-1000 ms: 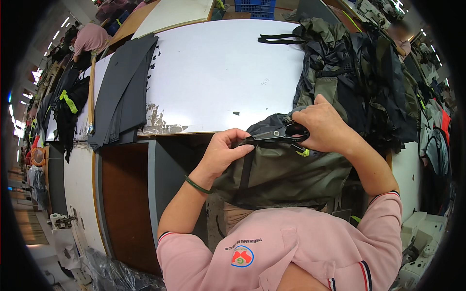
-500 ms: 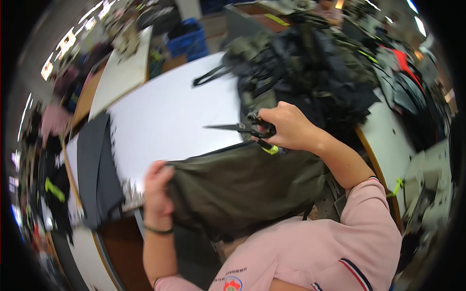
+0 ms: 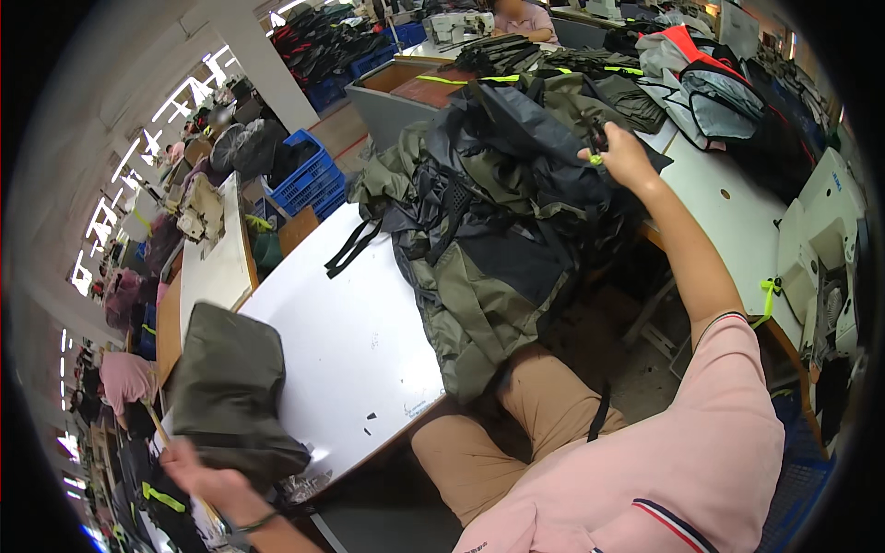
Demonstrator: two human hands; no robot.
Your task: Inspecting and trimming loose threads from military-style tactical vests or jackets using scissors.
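Observation:
At the left end of the white table lies an olive-green fabric piece [image 3: 229,378], bag-like and folded. My left hand [image 3: 205,477] is at its near left edge, somewhat blurred, with its fingers stretched out and nothing visibly gripped. My right hand [image 3: 627,161] reaches over the far right of a big heap of olive and black bags [image 3: 498,221], closed around dark scissors [image 3: 599,140]. A yellow-green tag shows by its fingers. The scissors' blades are hard to make out against the dark fabric.
The white tabletop [image 3: 336,323] carries a few dark scraps. A black strap [image 3: 353,249] sticks out from the heap. Blue crates [image 3: 309,180] stand beyond. To the right are a sewing machine [image 3: 820,249] and grey-red bags [image 3: 728,92]. Another person [image 3: 525,20] sits at the back.
The olive-green piece has gone from in front of me to the table's left end, covering the dark panels there. My right hand has moved away over the heap with the scissors.

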